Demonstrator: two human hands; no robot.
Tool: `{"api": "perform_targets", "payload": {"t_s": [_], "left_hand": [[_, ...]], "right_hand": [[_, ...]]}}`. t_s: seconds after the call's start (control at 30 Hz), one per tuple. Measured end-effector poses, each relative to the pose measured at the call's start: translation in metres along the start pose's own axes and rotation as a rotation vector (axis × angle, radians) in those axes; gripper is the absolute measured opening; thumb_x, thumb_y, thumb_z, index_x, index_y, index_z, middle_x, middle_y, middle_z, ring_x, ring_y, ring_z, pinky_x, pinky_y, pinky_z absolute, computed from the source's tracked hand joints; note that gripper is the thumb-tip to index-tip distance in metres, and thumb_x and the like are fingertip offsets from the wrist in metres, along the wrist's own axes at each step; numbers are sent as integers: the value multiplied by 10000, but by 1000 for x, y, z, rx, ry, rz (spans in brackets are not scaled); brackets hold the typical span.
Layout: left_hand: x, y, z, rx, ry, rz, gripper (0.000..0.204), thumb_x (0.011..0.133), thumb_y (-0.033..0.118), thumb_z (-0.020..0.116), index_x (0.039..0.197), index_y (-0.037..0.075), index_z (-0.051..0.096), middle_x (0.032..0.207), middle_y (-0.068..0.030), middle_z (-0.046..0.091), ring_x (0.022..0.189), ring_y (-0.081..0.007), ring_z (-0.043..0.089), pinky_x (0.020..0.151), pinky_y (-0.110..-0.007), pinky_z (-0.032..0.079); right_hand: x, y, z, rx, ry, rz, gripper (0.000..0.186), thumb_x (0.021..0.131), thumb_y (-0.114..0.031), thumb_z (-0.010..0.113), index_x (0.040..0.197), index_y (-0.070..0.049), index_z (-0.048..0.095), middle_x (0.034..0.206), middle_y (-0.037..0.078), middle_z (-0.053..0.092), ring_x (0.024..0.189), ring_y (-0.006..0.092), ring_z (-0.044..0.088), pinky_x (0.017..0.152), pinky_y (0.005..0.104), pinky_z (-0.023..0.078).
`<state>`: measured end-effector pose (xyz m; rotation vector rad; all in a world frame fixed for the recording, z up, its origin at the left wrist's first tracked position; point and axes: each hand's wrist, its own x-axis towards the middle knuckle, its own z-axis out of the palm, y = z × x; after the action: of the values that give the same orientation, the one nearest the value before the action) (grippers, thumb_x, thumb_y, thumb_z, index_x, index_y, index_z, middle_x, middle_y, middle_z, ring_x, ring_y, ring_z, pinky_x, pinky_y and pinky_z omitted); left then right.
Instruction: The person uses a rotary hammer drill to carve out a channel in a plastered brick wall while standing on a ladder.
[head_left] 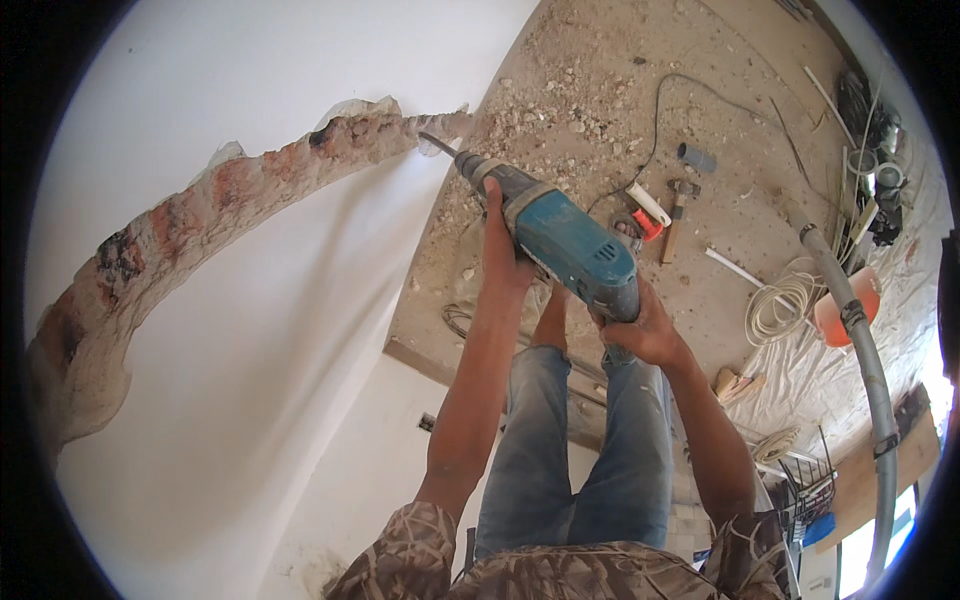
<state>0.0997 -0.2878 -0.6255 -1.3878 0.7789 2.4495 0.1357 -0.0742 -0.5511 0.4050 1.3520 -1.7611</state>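
Drill (pixel 572 233): teal plast., in L hand (pixel 506 238), R hand (pixel 648 328); nr jagged groove (pixel 232 192).

On the dusty floor (pixel 735 225) by me: wood-handled hammer (pixel 673 236), short grey pipe (pixel 697 157) near its head, white tube (pixel 650 204) with red piece (pixel 648 225) just beside. Farther over: pale cable coil (pixel 762 318), orange bowl-shaped thing (pixel 866 292), long black-banded grey pole (pixel 877 395), crumpled pale sheeting (pixel 795 378).

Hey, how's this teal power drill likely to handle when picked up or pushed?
The teal power drill is probably fairly heavy: its body is bulky, and the left hand and right hand both support it. Its straight, slim bit looks stiff, so pushing likely won't bend it.
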Motion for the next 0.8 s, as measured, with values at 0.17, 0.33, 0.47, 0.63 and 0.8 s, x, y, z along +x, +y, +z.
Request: {"api": "perform_targets", "payload": {"t_s": [0.17,0.33,0.47,0.63,0.8], "left_hand": [[12,4,-20,32,16,-1,691,950,656,573,1300,60,559,1157,-126,673,1091,-289,666,959,-448,562],[5,37,-44,49,-147,-74,730,943,741,477,1237,84,591,1093,-142,696,994,-297,705,879,-483,600],[2,40,-41,4,-62,-60,736,943,754,451,1223,89,595,1092,-150,699,989,-291,714,880,-502,602],[-2,28,-35,-79,-208,-95,634,973,662,497,1222,87,596,1095,-149,696,1001,-296,708,894,-464,597],[-1,16,-26,-77,-154,-43,641,950,644,566,1259,82,579,1152,-134,683,1057,-289,687,943,-464,574]], "right_hand": [[9,16,23,-184,69,-8,1048,656,2,690,1602,-98,250,1350,176,553,1312,307,506,1144,395,361],[11,14,64,-219,12,-141,1064,662,-11,680,1614,-119,218,1518,275,389,1429,384,369,1188,421,295],[10,18,80,-274,89,-163,1061,660,-18,669,1612,-116,213,1528,281,352,1452,392,330,1202,420,267],[-15,5,60,-97,61,-108,1034,656,3,639,1600,-57,220,1531,232,377,1444,335,378,1208,409,259],[-26,2,44,-48,96,-96,984,659,33,610,1580,-13,267,1523,190,406,1408,273,425,1191,384,283]]}}
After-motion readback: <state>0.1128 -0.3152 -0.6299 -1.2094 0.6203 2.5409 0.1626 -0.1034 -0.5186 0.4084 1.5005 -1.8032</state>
